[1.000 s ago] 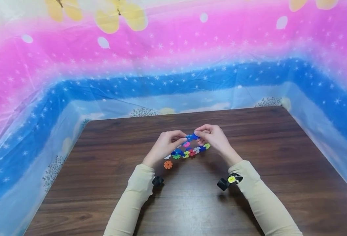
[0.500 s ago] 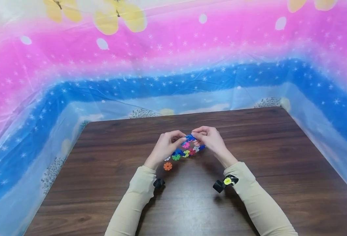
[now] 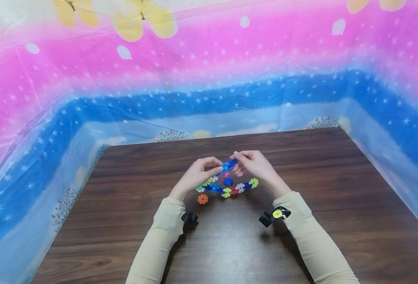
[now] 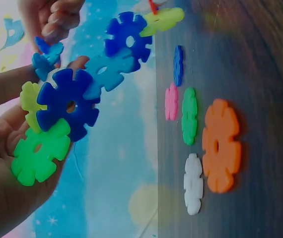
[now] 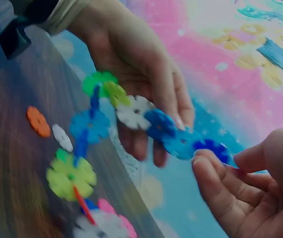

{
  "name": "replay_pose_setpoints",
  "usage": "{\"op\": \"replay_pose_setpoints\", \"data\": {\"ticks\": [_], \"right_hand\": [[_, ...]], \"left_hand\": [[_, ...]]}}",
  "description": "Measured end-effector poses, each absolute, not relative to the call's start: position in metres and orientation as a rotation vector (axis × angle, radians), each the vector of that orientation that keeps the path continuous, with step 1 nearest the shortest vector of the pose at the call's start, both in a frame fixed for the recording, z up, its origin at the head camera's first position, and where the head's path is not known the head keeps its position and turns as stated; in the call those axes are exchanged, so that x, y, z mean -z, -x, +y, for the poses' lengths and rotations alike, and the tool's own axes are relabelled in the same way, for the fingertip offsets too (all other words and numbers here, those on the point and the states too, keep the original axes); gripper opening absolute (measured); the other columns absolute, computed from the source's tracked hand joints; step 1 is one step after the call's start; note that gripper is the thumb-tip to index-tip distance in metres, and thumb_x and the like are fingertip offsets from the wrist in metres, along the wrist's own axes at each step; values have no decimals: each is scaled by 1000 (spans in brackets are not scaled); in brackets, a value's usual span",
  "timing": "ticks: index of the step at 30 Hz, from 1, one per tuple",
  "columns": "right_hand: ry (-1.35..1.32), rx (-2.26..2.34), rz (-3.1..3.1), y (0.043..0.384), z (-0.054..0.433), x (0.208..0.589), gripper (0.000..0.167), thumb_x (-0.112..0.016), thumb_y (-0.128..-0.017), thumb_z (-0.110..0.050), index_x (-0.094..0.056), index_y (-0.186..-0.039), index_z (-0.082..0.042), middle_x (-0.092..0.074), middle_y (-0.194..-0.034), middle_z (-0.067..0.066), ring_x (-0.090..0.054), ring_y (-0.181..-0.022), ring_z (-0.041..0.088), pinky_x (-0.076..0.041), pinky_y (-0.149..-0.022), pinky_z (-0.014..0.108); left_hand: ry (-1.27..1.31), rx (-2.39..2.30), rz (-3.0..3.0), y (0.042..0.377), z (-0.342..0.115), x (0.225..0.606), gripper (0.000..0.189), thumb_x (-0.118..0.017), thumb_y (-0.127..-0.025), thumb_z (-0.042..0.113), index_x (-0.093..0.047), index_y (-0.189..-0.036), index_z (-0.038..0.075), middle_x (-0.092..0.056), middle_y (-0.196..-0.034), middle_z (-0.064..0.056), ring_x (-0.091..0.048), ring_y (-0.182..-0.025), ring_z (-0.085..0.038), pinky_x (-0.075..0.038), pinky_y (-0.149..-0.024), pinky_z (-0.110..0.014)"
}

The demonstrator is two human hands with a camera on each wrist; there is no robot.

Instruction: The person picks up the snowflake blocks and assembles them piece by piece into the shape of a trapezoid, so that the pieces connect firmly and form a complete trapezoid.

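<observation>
A chain of interlocked plastic flower-shaped discs (image 5: 89,126) in green, yellow, white and blues hangs in the air between both hands. My left hand (image 3: 197,174) pinches a light blue disc (image 3: 225,167) near one end, thumb and fingers on its edge. Green and yellow discs of the chain lie across that palm in the left wrist view. At the chain's end, my right hand (image 3: 255,165) pinches a dark blue disc (image 5: 212,148) between thumb and forefinger. It overlaps the light blue disc; whether the slots are joined, I cannot tell. The chain's free end, a yellow disc (image 3: 254,182), hangs below the right hand.
Loose discs lie on the dark wooden table (image 3: 106,221): an orange disc (image 4: 221,146), a white disc (image 4: 193,183), a green disc (image 4: 189,116), a pink disc (image 4: 171,101) and a blue disc (image 4: 178,65). A patterned cloth (image 3: 209,94) hangs behind the table.
My right hand came in toward the left, then drew slightly back to the right. The chain shifted, its yellow free end now lower and further right, and a loose blue disc shows inside its curve.
</observation>
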State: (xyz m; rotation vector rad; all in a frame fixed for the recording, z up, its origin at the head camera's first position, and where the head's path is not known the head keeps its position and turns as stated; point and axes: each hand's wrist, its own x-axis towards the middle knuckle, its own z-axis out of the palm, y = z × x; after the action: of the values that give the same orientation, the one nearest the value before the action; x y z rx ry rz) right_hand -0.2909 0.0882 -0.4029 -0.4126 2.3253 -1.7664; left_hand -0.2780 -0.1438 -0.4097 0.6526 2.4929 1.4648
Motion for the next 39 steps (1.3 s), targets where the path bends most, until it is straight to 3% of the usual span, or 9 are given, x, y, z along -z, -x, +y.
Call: {"op": "replay_pose_setpoints", "data": {"ticks": [6, 11, 17, 27, 33, 39], "right_hand": [[478, 1468, 2538, 298, 102, 407, 29, -60, -103, -23, -68, -120, -1, -71, -99, 18, -69, -82, 34, -60, -74, 43], [570, 1167, 2532, 304, 99, 421, 25, -64, -100, -21, -71, -119, -6, -71, -111, 11, -66, -87, 28, -56, -77, 42], [606, 965, 2545, 310, 84, 439, 26, -70, -96, -23, -73, -118, -10, -71, -111, 6, -63, -94, 21, -54, -84, 41], [606, 918, 2552, 313, 65, 448, 24, -81, -87, -20, -72, -108, -13, -63, -85, 3, -56, -71, 18, -48, -67, 32], [555, 989, 2544, 311, 71, 448, 23, -81, -86, -14, -67, -103, -8, -62, -90, 6, -59, -73, 18, -51, -67, 31], [453, 1322, 2459, 308, 89, 446, 24, -69, -95, -5, -65, -118, 3, -67, -99, 14, -70, -82, 24, -60, -75, 36]], "left_hand": [[-576, -1337, 2501, 279, -153, 408, 16, -63, -102, 24, -70, -111, 12, -71, -109, -3, -64, -100, -21, -53, -91, -44], [-543, -1320, 2439, 279, -157, 409, 17, -63, -101, 23, -69, -111, 11, -71, -109, -5, -65, -104, -22, -51, -97, -47], [-545, -1320, 2395, 279, -159, 411, 20, -63, -101, 23, -67, -118, 13, -68, -119, -6, -63, -113, -25, -49, -101, -50], [-525, -1256, 2468, 281, -160, 413, 17, -60, -103, 22, -67, -115, 13, -69, -119, -6, -63, -110, -24, -51, -96, -47], [-580, -1196, 2539, 281, -159, 411, 16, -58, -104, 21, -66, -113, 10, -70, -115, -6, -63, -101, -22, -52, -91, -43], [-601, -1182, 2566, 279, -158, 412, 16, -57, -105, 22, -67, -111, 11, -70, -108, -4, -63, -96, -20, -53, -88, -41]]}}
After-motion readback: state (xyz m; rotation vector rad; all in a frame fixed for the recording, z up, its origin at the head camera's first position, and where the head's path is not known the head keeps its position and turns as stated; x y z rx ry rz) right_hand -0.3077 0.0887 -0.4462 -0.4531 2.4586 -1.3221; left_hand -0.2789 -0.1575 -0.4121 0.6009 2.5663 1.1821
